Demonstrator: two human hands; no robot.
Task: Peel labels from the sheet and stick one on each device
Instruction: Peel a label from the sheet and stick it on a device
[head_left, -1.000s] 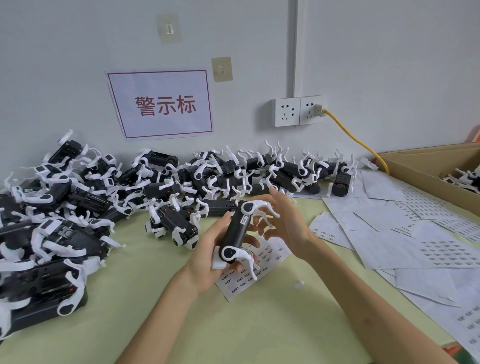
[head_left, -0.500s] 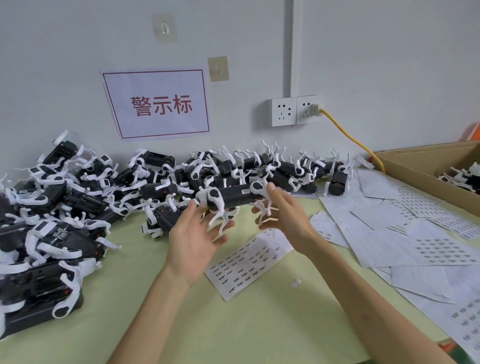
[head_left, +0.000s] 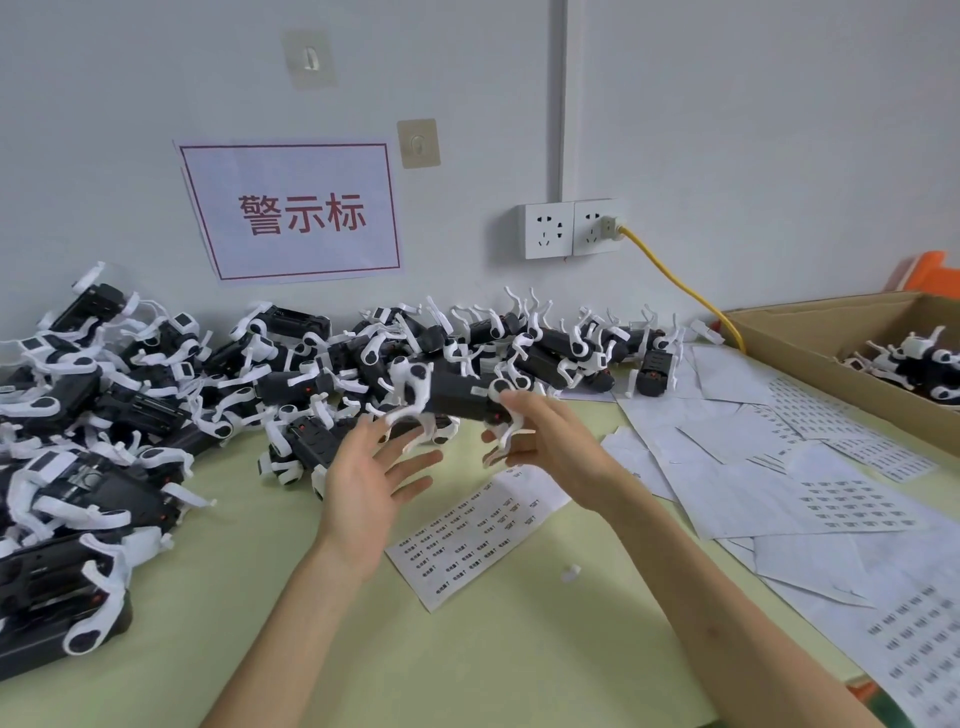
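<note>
Head view, step: you hold one device (head_left: 457, 395) above the counter (head_left: 519, 649), a label seemingly on its side already.
Right hand (head_left: 550, 441): fingers curl round its white leg.
Left hand (head_left: 371, 483): spread, holding nothing.
Label sheet (head_left: 467, 535): flat below your hands.
Next: likely set this device aside and peel another label.

Black-and-white devices (head_left: 457, 395), pale green table (head_left: 519, 665), white label sheet (head_left: 478, 525) with black print, yellow cable (head_left: 675, 280)

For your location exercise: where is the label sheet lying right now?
In the head view, the label sheet lies flat on the green table, centre, below both hands and left of the loose papers.
</note>
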